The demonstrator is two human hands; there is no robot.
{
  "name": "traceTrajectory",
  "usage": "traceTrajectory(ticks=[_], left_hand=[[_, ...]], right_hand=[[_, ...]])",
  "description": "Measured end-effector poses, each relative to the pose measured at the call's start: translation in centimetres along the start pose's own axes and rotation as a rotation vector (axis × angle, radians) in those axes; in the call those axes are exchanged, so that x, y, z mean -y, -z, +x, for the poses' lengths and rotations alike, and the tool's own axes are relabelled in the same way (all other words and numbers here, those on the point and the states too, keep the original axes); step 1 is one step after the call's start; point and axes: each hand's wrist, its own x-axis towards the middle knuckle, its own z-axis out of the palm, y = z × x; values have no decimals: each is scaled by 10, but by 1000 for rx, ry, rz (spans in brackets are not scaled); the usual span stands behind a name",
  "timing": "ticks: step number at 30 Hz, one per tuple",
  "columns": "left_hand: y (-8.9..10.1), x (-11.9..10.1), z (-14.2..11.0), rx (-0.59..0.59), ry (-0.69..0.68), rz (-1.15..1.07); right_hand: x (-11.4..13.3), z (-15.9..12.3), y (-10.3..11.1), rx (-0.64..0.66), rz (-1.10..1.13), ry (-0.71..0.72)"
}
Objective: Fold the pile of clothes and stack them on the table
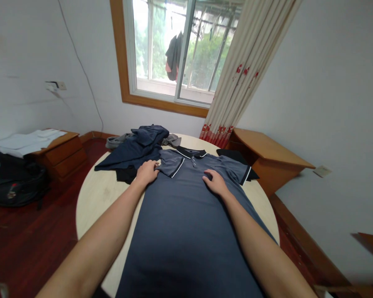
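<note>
A dark grey-blue polo shirt (186,215) lies front up, collar away from me. Its collar (191,152) and sleeve cuffs are black with white stripes, and a short row of buttons runs below the collar. My left hand (147,172) rests at the shirt's left edge, just under the left sleeve (171,164), fingers stretched toward the cloth. On the upper chest, right of the buttons, my right hand (215,182) lies flat with its fingers apart. The shirt's lower part runs out of view toward me.
A round pale table (101,198) bears the shirt. Behind my left hand lies a heap of dark blue clothes (143,142); black cloth (233,155) lies under the right sleeve. Wooden cabinets (267,149) stand right and left (62,155). A black bag (17,182) is at the left.
</note>
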Motion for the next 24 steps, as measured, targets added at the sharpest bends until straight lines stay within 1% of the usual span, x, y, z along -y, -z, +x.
traceTrajectory(ticks=[3,5,7,8,11,13,16,21,24], left_hand=[[-1,-3,1,7,35,-58],[-2,-4,2,-15,16,-85],[-4,-5,2,-46,-27,-107],[-4,-5,2,-55,-52,-110],[-5,-6,2,-67,-110,-96],[-5,-6,1,-77,-121,-86],[-2,-6,-1,-99,-91,-77],[5,-6,-5,-124,8,-54],[9,-5,-7,-116,79,-58]], right_hand=[[36,24,-8,-3,12,130],[66,51,-18,32,54,229],[96,84,-30,84,92,278],[110,102,-37,115,102,265],[139,148,-59,230,198,113],[150,171,-71,269,253,55],[158,193,-86,305,322,35],[163,206,-101,405,520,4],[164,209,-108,392,647,-19]])
